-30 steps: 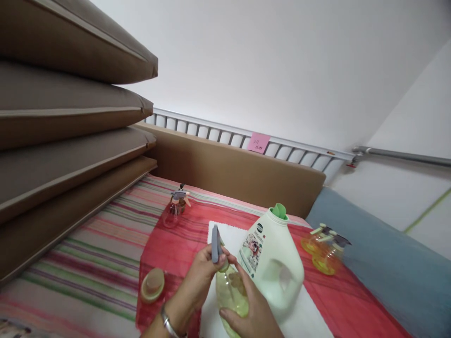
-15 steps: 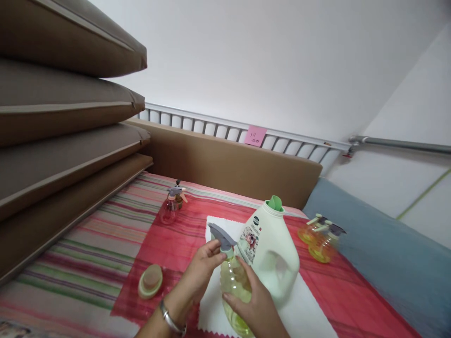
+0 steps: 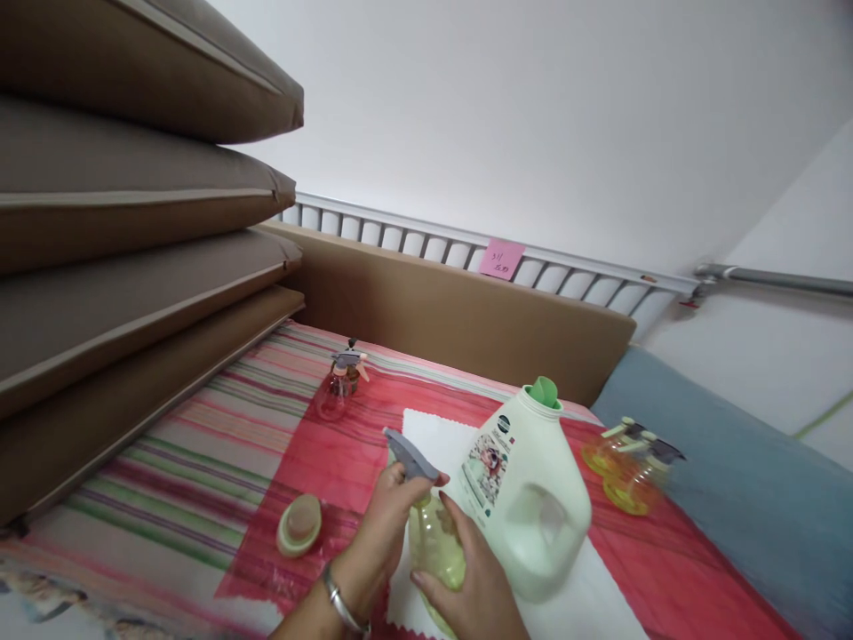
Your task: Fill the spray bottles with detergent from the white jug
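Note:
A clear spray bottle point(image 3: 432, 542) with yellowish liquid is between my two hands, above a white cloth point(image 3: 414, 597). My left hand point(image 3: 390, 516), with a silver bangle at the wrist, has its fingers closed round the grey spray head point(image 3: 411, 455) and neck. My right hand point(image 3: 476, 573) wraps the bottle's body from the right. Just right of it stands a large pale green jug point(image 3: 539, 498) with a label and handle, its mouth holding a green piece point(image 3: 543, 392). On the left lies a round cap point(image 3: 299, 525), pale green with a beige centre.
Two spray bottles with yellow liquid point(image 3: 630, 480) stand at the right. A pinkish spray bottle point(image 3: 335, 396) stands at the back left beside a small dark bottle. Stacked brown cushions point(image 3: 147, 213) rise at the left; a brown board point(image 3: 453, 307) and radiator point(image 3: 400, 240) line the back.
My left hand has shifted from the collar to close round the spray head and neck. The view has swung slightly left, so the surroundings appear farther right.

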`<control>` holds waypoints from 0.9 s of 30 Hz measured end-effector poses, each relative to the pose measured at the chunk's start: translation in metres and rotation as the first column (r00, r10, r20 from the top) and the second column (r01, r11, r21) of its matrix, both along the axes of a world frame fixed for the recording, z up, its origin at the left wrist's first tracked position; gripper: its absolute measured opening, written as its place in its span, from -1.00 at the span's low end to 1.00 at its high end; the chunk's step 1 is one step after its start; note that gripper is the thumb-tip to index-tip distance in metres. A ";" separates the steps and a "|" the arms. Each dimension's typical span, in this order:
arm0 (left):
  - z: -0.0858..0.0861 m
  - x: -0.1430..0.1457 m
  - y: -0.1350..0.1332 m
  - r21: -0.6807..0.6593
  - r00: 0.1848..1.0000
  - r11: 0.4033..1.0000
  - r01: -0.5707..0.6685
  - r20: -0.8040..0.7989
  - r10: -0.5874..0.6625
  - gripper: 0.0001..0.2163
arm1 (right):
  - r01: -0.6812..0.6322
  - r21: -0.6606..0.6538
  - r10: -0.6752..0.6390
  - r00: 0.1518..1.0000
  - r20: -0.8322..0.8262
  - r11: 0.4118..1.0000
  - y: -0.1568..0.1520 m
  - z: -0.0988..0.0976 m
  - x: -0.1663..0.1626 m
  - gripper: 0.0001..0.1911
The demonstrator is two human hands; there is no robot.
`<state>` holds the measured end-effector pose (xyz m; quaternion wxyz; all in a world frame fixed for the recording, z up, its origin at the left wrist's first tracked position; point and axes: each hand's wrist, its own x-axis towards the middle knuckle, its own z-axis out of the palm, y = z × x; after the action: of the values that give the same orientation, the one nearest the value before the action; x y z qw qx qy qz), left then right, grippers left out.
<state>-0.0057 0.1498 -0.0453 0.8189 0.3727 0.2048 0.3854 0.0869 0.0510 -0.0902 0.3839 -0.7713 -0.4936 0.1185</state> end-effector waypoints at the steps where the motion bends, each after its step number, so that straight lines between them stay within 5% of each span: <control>1: 0.002 0.001 0.000 -0.014 1.000 1.000 -0.022 -0.006 0.022 -0.79 | -0.003 -0.015 0.003 1.000 -0.007 1.000 -0.001 0.000 -0.001 -0.24; 6: 0.007 0.002 0.003 0.090 0.972 0.969 -0.231 -0.017 0.233 -0.90 | 0.014 -0.066 -0.019 0.997 -0.074 0.998 -0.005 -0.002 -0.001 -0.23; 9: 0.013 -0.005 0.017 0.034 0.923 0.926 -0.376 0.100 0.371 -0.91 | 0.003 -0.067 -0.011 0.994 -0.111 0.998 -0.011 -0.010 0.005 -0.23; 13: 0.027 -0.033 0.043 -0.081 0.853 0.919 -0.386 0.349 0.388 -0.81 | 0.073 -0.023 -0.076 0.991 -0.110 0.997 -0.025 -0.024 0.022 -0.28; 16: 0.032 -0.050 0.056 -0.052 0.860 0.963 -0.266 0.439 0.261 -0.72 | 0.184 0.037 -0.175 0.969 -0.176 0.982 -0.032 -0.031 0.035 -0.32; 20: 0.017 -0.036 0.048 -0.001 0.983 0.994 -0.106 0.153 0.105 -0.74 | 0.266 0.130 -0.230 0.943 -0.239 0.955 -0.021 -0.028 0.035 -0.29; 23: -0.004 -0.008 0.031 0.034 0.990 0.996 -0.083 -0.108 0.086 -0.66 | 0.234 0.205 -0.175 0.947 -0.270 0.950 -0.002 -0.022 0.029 -0.28; 27: -0.026 0.016 0.020 0.148 0.978 0.987 0.057 -0.209 -0.025 -0.61 | 0.115 0.252 -0.038 0.955 -0.293 0.961 0.021 -0.025 0.026 -0.28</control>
<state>0.0101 0.1701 -0.0715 0.7699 0.4766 0.2509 0.3423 0.1127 0.0718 -0.1147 0.5554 -0.7063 -0.4140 0.1461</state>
